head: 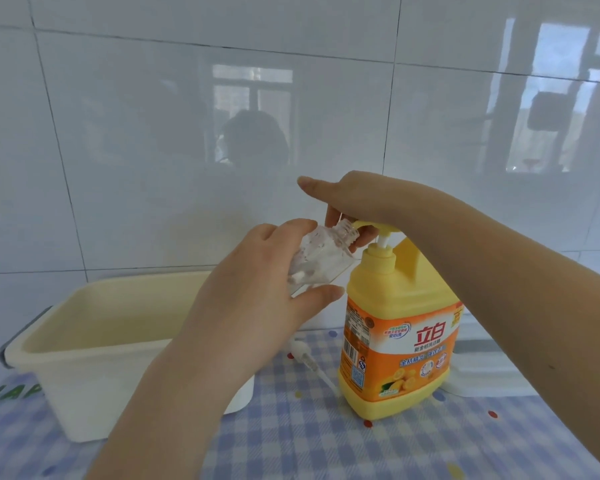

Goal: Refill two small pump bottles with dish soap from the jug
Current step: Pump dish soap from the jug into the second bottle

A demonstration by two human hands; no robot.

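Evidently early: left hand (253,306) grips a tilted, near-empty small bottle (321,258) at the spout of the jug (400,327), mid-desk; right hand (354,206) presses its pump; second bottle unseen.

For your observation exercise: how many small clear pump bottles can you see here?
1: the small clear bottle, tilted in the left hand beside the jug's pump. A second may be hidden.

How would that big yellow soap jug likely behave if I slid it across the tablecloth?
The yellow jug looks bulky, so probably heavy if full, though its fill level cannot be seen. Its broad base on the checked tablecloth suggests it would resist tipping, but the cloth may bunch. The right hand pressing the tall pump pushes high up, so sideways force there might rock it.
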